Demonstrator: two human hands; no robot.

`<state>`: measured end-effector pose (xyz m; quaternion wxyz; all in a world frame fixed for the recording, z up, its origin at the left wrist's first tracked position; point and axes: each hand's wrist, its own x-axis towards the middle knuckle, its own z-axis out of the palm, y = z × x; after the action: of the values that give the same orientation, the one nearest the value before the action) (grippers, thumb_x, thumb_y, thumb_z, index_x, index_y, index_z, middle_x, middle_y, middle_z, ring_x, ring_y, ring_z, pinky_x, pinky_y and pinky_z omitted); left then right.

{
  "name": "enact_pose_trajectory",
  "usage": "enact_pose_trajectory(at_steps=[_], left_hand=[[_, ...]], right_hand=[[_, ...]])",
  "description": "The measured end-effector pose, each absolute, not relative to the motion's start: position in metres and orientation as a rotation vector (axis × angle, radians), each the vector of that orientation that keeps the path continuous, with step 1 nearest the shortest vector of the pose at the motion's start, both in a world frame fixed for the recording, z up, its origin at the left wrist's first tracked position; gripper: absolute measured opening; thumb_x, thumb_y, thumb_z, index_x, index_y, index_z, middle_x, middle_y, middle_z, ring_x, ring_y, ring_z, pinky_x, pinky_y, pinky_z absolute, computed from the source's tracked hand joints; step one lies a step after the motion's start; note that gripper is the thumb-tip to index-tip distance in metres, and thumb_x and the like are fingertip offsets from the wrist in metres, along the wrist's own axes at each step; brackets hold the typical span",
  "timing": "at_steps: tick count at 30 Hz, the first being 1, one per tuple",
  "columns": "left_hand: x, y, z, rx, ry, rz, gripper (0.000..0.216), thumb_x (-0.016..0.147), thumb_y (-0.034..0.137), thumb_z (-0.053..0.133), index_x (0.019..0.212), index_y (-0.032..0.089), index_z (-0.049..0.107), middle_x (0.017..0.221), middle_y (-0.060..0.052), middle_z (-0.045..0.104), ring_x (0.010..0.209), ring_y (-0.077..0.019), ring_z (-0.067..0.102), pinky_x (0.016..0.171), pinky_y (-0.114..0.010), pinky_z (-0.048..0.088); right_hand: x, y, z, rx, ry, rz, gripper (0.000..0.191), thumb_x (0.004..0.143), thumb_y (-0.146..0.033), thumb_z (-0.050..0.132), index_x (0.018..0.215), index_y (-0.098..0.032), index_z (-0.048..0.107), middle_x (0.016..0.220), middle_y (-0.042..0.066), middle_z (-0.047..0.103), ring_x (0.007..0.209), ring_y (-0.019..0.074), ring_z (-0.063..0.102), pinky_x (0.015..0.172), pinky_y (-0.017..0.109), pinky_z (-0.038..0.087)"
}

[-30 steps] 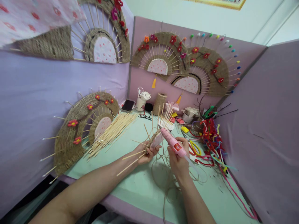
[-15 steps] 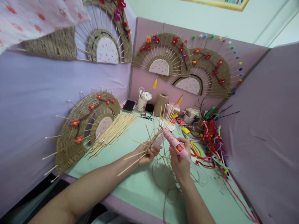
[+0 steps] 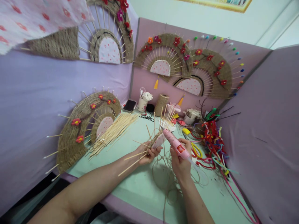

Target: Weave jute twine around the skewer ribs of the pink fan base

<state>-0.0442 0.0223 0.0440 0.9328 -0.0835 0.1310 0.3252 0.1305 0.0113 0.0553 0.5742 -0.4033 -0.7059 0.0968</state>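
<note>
My left hand (image 3: 149,154) is closed on the lower edge of a small half-round fan piece (image 3: 159,141), which has a pale printed centre and thin wooden sticks fanning out from it. Twine is wound around the base of those sticks. Gripped in my right hand (image 3: 181,161) is a pink hot glue gun (image 3: 175,144). Its nozzle points up and left, close to the sticks at the top of the fan piece; I cannot tell whether it touches. A clear glue stick trails from the gun's back end. Loose twine (image 3: 171,189) lies in loops below both hands.
A pile of wooden sticks (image 3: 112,133) lies left of my hands. Behind stand a twine spool (image 3: 161,105), a white bottle (image 3: 143,101) and a phone (image 3: 130,105). Tangled pipe cleaners (image 3: 211,137) and yellow-handled scissors (image 3: 196,150) lie right. Finished fans (image 3: 70,149) lean or hang around.
The whole view has shifted very slightly. Both hands, the fan piece and the glue gun keep almost the same positions.
</note>
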Motion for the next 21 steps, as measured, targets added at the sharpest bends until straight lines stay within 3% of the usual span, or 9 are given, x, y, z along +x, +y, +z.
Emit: enact_pose_trajectory(at_steps=[21], left_hand=[[-0.046,0.026,0.035,-0.129,0.235,0.674,0.041,0.088,0.024,0.049,0.122,0.002,0.047,0.071,-0.007,0.057,0.046,-0.0073,0.051,0.035,-0.011,0.041]], right_hand=[[0.132,0.011,0.054,-0.969,-1.656,0.241,0.017,0.085,-0.034,0.054,0.092,-0.020,0.049,0.094,0.003,0.046,0.070,0.0149,0.048,0.064,0.029,0.040]])
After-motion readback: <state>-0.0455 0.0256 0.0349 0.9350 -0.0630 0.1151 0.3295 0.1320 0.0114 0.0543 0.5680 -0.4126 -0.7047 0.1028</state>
